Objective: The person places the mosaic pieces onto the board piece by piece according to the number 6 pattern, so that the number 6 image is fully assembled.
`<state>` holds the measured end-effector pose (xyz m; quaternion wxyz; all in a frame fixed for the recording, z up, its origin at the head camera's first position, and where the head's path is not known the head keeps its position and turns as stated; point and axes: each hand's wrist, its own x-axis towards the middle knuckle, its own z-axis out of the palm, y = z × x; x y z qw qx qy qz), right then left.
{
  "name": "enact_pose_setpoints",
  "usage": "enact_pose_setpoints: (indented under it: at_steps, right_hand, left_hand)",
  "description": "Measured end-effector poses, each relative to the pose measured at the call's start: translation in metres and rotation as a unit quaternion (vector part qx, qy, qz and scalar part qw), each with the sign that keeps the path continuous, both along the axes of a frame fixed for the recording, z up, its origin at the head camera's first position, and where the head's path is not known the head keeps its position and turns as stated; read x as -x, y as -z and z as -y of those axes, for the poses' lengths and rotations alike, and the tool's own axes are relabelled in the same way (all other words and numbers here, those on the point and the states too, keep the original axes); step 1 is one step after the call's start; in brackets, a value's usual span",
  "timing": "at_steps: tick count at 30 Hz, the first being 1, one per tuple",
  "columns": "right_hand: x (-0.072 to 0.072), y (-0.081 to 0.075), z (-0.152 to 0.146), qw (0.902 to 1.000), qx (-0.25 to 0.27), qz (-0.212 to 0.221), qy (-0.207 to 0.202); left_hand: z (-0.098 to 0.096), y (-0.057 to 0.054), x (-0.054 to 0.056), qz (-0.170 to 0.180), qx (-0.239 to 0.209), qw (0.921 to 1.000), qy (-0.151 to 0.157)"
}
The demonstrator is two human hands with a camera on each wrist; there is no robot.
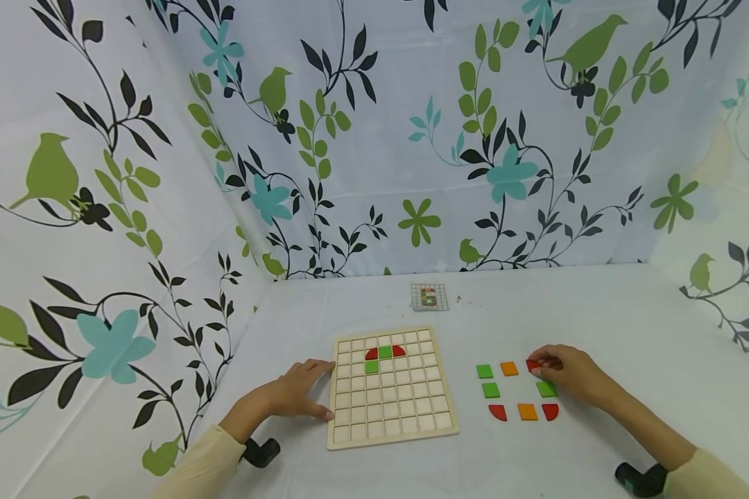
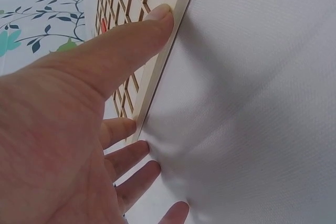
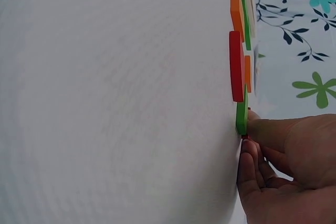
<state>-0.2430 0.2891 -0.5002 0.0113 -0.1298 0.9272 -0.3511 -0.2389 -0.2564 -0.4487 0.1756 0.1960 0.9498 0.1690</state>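
Counter [image 1: 412, 475], pale top, carries everything. Nearest loose row, right of the wooden grid board [image 1: 393, 409]: red quarter-round [image 1: 497, 414], orange square [image 1: 527, 412], second red quarter-round [image 1: 551, 412]. Left hand [image 1: 296, 391] just left of the board, fingers spread and holding nothing; thumb on the board's left rim toward its near end, a fingertip at the same rim farther up. Board roughly square, no clear long axis, turned slightly.

Green square [image 1: 490, 390] right of the board; another green square [image 1: 546, 389] farther right, at the right hand [image 1: 571, 374]. That hand is well right of the board, thumb and fingers pinching one red piece [image 1: 532, 364]. Key relation: red piece lies at the fingertips, right of the board and level with its far half, so the bare cells are off to the piece's left. Right hand nearer the loose pieces, left hand nearer the board. Fingers hide most of the red piece; outline and any lift off the counter can't be told.

Orange tile [image 1: 508, 369] and green tile [image 1: 483, 371] lie between board and red piece. Board's far half holds two reds and two greens. Beyond the board: small gridded card [image 1: 429, 298], then patterned curtain [image 1: 381, 173].
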Motion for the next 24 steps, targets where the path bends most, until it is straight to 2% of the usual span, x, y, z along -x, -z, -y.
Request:
enact_pose_setpoints:
  at_steps: [6,13,19,24]
  right_hand:
    - [0.0,-0.001,0.0,1.0,-0.005,0.0,-0.001]
    - [0.0,-0.011,0.002,0.9999,-0.009,0.003,-0.005]
    - [0.003,-0.019,0.007,0.9994,-0.011,-0.028,-0.017]
    - [0.005,-0.025,0.02,0.9989,-0.001,-0.041,-0.023]
  left_hand:
    - [-0.001,0.001,0.002,0.0,0.008,0.9999,0.006]
    - [-0.002,-0.001,0.0,0.001,0.007,1.0,-0.002]
    - [-0.004,-0.005,-0.004,0.008,0.003,1.0,-0.005]
    - [-0.005,-0.007,-0.003,0.008,0.008,0.9999,0.0]
